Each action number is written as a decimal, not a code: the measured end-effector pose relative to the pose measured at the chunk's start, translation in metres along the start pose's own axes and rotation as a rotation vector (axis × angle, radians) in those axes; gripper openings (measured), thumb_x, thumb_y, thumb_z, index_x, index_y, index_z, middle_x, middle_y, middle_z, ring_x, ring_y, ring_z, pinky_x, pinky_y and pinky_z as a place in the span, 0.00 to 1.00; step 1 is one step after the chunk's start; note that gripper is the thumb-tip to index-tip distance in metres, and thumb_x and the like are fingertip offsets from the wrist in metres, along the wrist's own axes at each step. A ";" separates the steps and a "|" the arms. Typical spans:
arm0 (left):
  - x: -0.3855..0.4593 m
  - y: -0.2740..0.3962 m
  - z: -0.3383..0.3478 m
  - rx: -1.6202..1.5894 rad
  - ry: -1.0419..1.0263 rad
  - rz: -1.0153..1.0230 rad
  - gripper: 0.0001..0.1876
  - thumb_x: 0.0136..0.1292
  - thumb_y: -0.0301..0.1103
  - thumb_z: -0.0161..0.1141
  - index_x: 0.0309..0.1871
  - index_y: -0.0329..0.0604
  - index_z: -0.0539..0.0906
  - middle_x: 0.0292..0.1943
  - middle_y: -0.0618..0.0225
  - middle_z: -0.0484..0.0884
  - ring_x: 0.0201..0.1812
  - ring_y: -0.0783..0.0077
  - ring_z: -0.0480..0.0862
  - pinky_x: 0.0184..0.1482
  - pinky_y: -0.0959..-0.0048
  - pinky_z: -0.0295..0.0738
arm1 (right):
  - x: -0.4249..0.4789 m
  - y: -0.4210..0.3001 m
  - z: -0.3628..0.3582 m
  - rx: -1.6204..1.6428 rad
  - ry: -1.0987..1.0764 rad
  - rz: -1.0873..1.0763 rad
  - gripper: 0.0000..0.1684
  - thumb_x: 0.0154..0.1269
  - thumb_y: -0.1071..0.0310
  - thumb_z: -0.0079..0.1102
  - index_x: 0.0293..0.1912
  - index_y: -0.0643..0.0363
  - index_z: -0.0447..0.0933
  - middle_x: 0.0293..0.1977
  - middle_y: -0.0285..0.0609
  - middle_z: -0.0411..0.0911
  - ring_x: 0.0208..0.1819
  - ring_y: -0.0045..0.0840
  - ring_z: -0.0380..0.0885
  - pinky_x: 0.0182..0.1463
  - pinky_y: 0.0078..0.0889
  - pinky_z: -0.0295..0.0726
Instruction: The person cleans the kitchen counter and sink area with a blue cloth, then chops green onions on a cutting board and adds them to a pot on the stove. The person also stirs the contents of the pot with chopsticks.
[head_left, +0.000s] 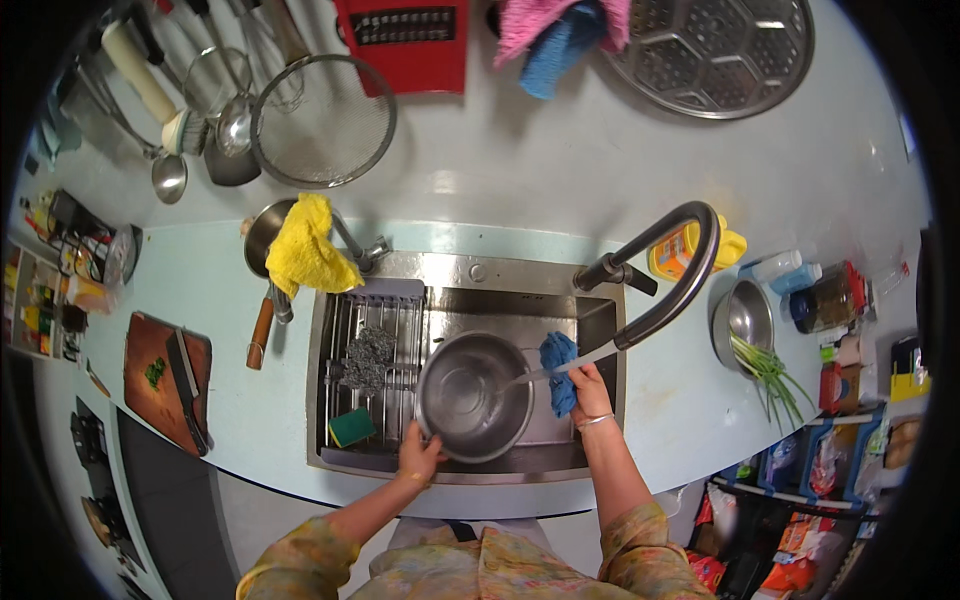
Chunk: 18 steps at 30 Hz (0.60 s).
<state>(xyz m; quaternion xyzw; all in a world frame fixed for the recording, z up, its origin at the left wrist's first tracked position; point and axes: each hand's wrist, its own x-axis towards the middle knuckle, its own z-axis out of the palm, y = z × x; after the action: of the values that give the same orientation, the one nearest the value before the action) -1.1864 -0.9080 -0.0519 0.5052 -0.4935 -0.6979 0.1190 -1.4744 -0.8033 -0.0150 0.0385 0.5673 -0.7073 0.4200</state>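
Observation:
My left hand (420, 454) grips the near-left rim of a round metal bowl (469, 397), which is tilted a little inside the stainless steel sink (457, 301). In my right hand (590, 394) is a blue cloth (559, 375), just right of the bowl. Water runs from the curved faucet (675, 300) across the cloth into the bowl. On the metal drying rack (400, 322) at the sink's left lie steel wool scourers (367, 360) and a green and yellow sponge (352, 427).
A wooden cutting board (154, 345) with a cleaver (182, 364) and chopped greens lies left. A yellow cloth (309, 251) drapes over a pan beside the sink. At right stand a metal bowl (750, 315) with green onions (769, 375) and a yellow bottle (679, 251). Utensils hang above.

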 end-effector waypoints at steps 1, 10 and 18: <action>0.018 -0.008 0.013 0.081 -0.044 -0.002 0.21 0.61 0.24 0.51 0.57 0.44 0.62 0.50 0.59 0.72 0.42 0.65 0.79 0.29 0.72 0.84 | 0.002 -0.001 -0.003 -0.087 0.030 -0.042 0.14 0.63 0.75 0.50 0.50 0.62 0.69 0.41 0.39 0.75 0.40 0.24 0.75 0.45 0.27 0.76; 0.100 -0.076 0.096 -0.018 0.075 -0.216 0.21 0.58 0.27 0.56 0.54 0.41 0.63 0.48 0.54 0.76 0.32 0.63 0.83 0.23 0.70 0.80 | 0.010 0.013 -0.008 -0.463 0.193 -0.121 0.05 0.62 0.74 0.54 0.30 0.55 0.70 0.21 0.27 0.68 0.19 0.11 0.65 0.23 0.15 0.65; 0.090 -0.068 0.094 0.559 0.397 0.093 0.31 0.55 0.25 0.59 0.61 0.34 0.60 0.60 0.50 0.65 0.59 0.52 0.69 0.58 0.62 0.67 | 0.042 0.055 0.012 0.016 0.051 0.331 0.12 0.64 0.63 0.56 0.47 0.50 0.71 0.26 0.36 0.73 0.23 0.21 0.72 0.25 0.22 0.72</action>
<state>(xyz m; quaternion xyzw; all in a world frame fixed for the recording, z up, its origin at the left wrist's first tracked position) -1.2825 -0.8812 -0.1595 0.6212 -0.6553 -0.4175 0.1016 -1.4609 -0.8364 -0.0756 0.1525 0.5581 -0.6317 0.5160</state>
